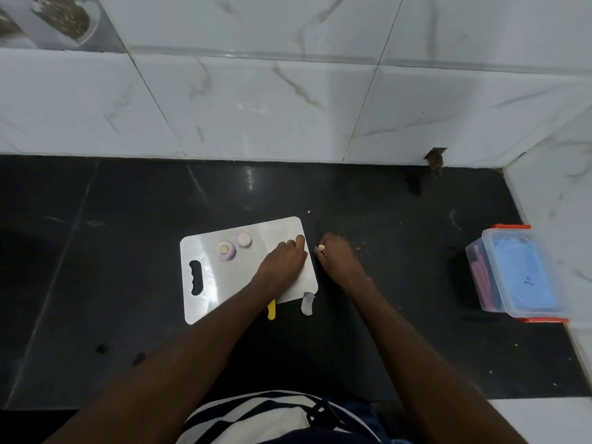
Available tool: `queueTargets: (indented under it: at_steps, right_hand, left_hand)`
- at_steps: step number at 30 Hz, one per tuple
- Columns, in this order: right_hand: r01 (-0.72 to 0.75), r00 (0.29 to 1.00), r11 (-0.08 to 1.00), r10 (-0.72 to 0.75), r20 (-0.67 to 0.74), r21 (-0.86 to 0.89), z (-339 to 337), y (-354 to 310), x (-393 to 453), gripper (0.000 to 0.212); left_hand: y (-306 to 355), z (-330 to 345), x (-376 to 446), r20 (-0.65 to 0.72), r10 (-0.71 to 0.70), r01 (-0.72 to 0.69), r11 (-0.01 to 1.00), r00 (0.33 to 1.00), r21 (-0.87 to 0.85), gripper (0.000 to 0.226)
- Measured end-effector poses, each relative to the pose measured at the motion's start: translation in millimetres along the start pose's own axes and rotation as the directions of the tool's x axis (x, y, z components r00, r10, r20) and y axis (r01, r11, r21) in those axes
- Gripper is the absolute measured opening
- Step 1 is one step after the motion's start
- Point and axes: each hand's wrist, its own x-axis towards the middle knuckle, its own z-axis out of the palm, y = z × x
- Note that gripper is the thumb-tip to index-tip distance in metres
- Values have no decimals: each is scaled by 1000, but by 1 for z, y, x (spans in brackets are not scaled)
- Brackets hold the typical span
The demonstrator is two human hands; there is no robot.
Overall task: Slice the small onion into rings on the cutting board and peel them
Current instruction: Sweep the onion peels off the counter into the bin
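A white board (205, 274) with a handle slot lies on the black table (96, 251), below a wall (288, 107) of white marbled tile. Two onion rings sit at the board's far side: a purple-edged ring (226, 250) and, just beside it, a paler slice (244, 239). A strip of purple peel (307, 303) lies at the board's near right corner, half off the edge. A yellow handle (271, 309) pokes out from under the left forearm at the board's near edge; the rest of that tool is hidden by the arm.

The left hand (283, 262) rests on the right part of the board, fingers curled toward its right edge; whether they hold anything cannot be told. The right hand (336, 256) is just off the board on the table, its fingers pinched on a small pale onion piece (320, 249). Fine scraps are scattered on the table beside that hand.

Well to the right, against the side wall, stands a clear box (515, 274) with orange clips and a blue lid; pink sticks show through its side, not clear enough to identify. A dark hole (435, 158) marks the wall's foot. A striped garment fills the bottom edge.
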Motion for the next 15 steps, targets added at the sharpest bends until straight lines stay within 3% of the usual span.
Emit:
queueTargets:
  at_steps: [4, 8, 15]
  right_hand:
    - [46, 999, 997, -45, 27, -59, 7, -6, -14, 17]
    - [89, 996, 996, -89, -21, -31, 10, -3, -26, 12]
    - [64, 992, 996, -56, -116, 68, 9, 0, -40, 9]
  left_hand:
    - [5, -3, -7, 32, 9, 1, 957, 999, -289, 17]
    - [-4, -4, -20, -27, -191, 129, 755, 981, -642, 22]
    - [-12, -7, -53, -62, -130, 55, 738, 990, -672, 12]
